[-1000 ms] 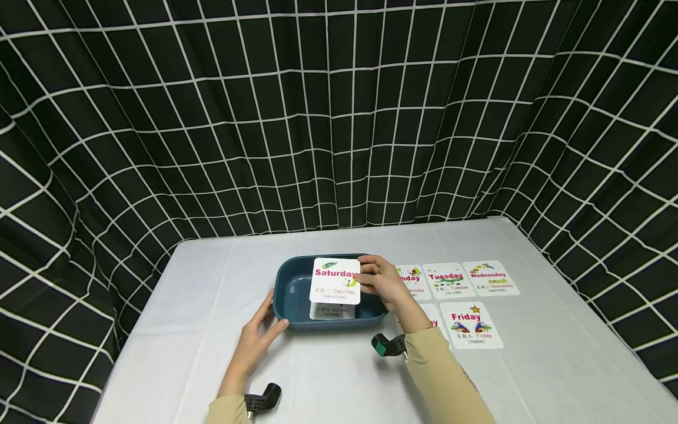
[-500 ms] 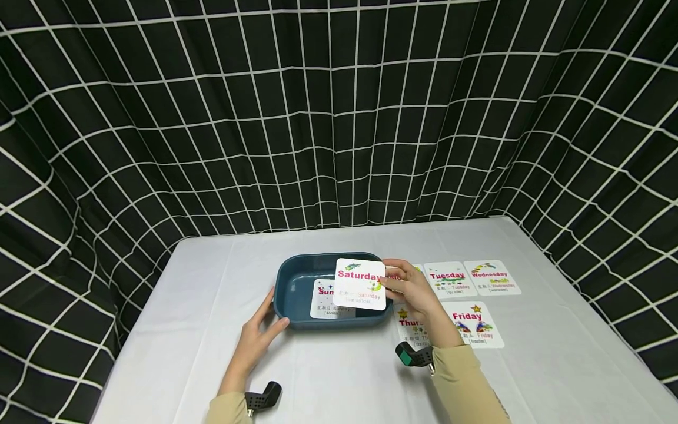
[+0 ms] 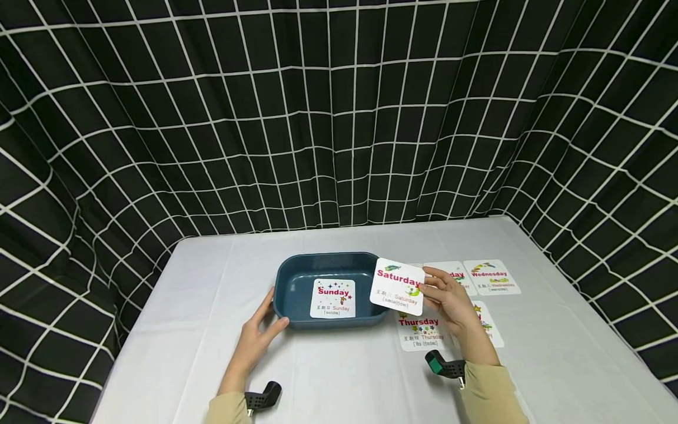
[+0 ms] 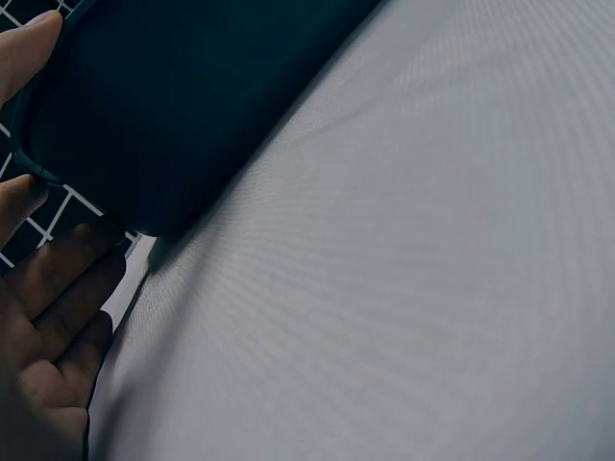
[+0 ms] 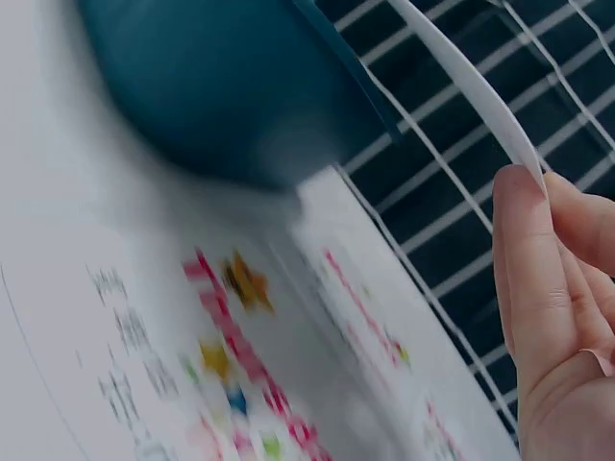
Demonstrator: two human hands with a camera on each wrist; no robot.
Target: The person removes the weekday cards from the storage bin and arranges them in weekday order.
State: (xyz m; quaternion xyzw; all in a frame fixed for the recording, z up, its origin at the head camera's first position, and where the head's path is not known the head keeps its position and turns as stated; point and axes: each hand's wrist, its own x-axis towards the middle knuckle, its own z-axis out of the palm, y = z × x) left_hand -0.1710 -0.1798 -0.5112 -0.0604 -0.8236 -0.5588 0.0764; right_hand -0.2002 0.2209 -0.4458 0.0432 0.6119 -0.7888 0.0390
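My right hand point(image 3: 450, 297) pinches the right edge of a white card point(image 3: 397, 285) reading "Saturday", with thumb and fingers on opposite faces. The card is tilted, overlapping the right end of a dark blue rounded plastic bin point(image 3: 331, 323) in the head view. Edge-on, the same card point(image 5: 480, 86) shows in the right wrist view. My left hand point(image 3: 255, 341) rests against the bin's left end, thumb at the front corner, fingers extended along the side. Flat inside the bin lies a "Sunday" card point(image 3: 332, 299).
Right of the bin, other day cards lie in two rows on the white tablecloth point(image 3: 318, 377): "Wednesday" point(image 3: 492, 277), a partly covered one ending in "day" point(image 3: 466, 277), "Thursday" point(image 3: 421, 334), and one mostly behind my right hand. A black gridded curtain point(image 3: 333, 118) surrounds the table.
My right hand has carried the "Saturday" card rightward from above the bin to its right end, turning it slightly. The "Sunday" card is now fully uncovered. My left hand stays put.
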